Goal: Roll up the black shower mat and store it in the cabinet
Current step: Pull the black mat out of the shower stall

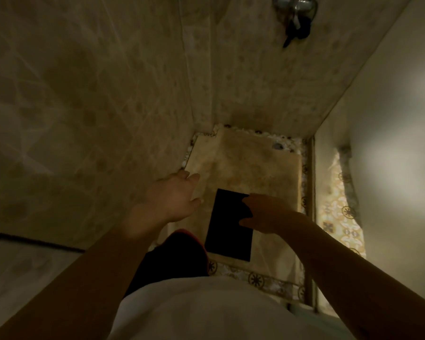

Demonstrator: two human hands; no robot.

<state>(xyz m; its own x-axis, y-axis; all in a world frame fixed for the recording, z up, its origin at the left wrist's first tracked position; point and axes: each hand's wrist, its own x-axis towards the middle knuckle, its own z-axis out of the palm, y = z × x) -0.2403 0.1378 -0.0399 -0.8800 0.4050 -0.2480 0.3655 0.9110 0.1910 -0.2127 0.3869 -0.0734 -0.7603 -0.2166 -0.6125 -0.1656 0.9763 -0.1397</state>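
Note:
The black shower mat lies flat on the beige shower floor, a dark rectangle just ahead of my knee. My right hand hovers over the mat's right edge, thumb and fingers apart, overlapping it in view; whether it touches the mat I cannot tell. My left hand is stretched out to the left of the mat, fingers spread, holding nothing. No cabinet is in view.
Tiled walls close in at the left and back. A chrome tap fitting with a dark hanging piece sits high on the back wall. A metal threshold rail borders the right side, with patterned floor tiles beyond.

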